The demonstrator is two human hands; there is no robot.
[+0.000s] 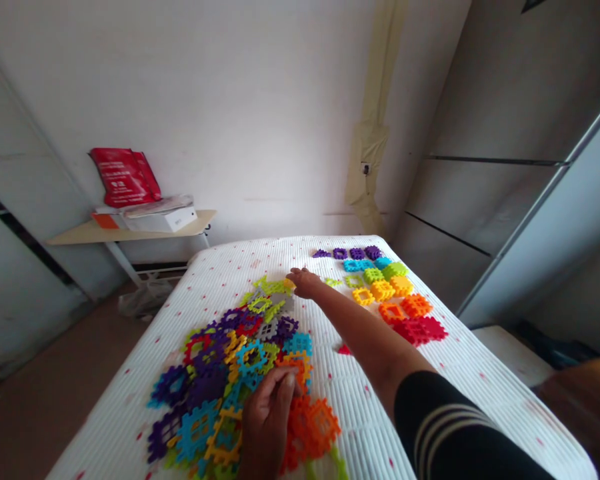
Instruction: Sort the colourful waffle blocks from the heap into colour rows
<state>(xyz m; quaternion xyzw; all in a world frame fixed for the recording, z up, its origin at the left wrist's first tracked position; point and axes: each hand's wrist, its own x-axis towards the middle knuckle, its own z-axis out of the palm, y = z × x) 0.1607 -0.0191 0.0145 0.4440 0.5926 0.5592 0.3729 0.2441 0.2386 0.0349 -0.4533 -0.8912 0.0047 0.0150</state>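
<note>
My right hand (306, 283) reaches out to the far end of a pile of interlocking plastic tiles. Its fingers bend down over a small yellow tile (289, 284), which seems pinched at the fingertips. Under and beside it lie lime-green tiles (260, 305). Close to me, my left hand (269, 413) is closed at the near right side of the pile, thumb pressed to the curled fingers. An orange tile (300, 367) shows just behind those fingers; whether they grip it is hidden. Orange-red tiles (313, 427) lie right of this hand, with purple tiles (207, 387) to its left.
Sorted tiles lie by colour at the right: purple (357, 253), blue (359, 265), yellow (383, 289), orange (416, 305) and red (421, 331). A red scrap (345, 349) is under my right forearm. A side table (97, 232) holds a red bag (123, 177) and boxes.
</note>
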